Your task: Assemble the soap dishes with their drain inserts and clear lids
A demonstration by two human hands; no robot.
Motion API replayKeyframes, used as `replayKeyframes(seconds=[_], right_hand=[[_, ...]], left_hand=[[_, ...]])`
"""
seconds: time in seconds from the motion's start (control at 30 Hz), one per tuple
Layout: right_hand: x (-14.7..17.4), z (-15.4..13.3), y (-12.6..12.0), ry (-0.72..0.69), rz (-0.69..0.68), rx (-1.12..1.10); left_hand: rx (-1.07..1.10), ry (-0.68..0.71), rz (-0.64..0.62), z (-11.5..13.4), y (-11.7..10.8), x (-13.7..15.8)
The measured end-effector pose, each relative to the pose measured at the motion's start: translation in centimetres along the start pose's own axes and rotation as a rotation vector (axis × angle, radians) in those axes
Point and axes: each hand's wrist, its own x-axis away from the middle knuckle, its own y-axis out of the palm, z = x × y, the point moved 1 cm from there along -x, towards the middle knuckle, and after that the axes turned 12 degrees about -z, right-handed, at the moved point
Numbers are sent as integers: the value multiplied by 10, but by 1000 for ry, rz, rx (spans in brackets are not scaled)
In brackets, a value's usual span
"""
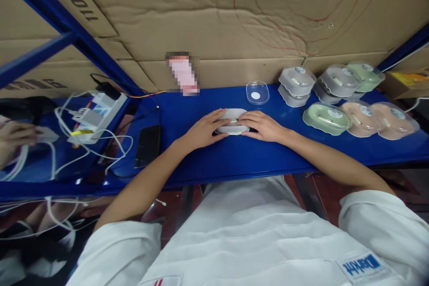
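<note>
A pale grey oval soap dish lies on the blue table in front of me, between both hands. From the left, my left hand grips it, its fingers over the top and the thumb along the near edge. My right hand holds the opposite end the same way. The fingers hide much of the dish, and a small dark mark shows between the fingertips. Just behind it rests a clear lid with a round white sticker.
Finished-looking lidded dishes stand at right: grey stacks, a green one and pink ones. A black phone, a power strip and white cables lie left. Another person's hand is at far left.
</note>
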Motion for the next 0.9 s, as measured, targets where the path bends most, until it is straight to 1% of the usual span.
replayKeyframes(seconds=[0.1, 0.2, 0.3, 0.37, 0.47, 0.57, 0.63, 0.77, 0.9], right_hand=[[0, -1, 0, -6, -3, 4], [0, -1, -2, -6, -20, -28], [0, 2, -6, 33, 0, -51], [2, 10, -10, 112, 60, -24], [8, 29, -12, 299, 150, 50], [16, 49, -7, 459, 156, 75], [19, 59, -2, 517, 144, 76], [21, 64, 1, 522, 168, 68], [18, 54, -13, 506, 271, -16]], left_hand=[[-17, 46, -21, 1, 1, 1], [-24, 55, -31, 1, 2, 1], [-38, 58, -35, 2, 2, 1], [-48, 65, -36, 3, 1, 0], [-59, 62, -29, 7, -1, 0], [-66, 49, -37, 10, -3, 0], [-72, 53, -47, 12, -3, 0], [-108, 55, -62, 15, -3, 0], [-124, 46, -46, 19, -6, 0]])
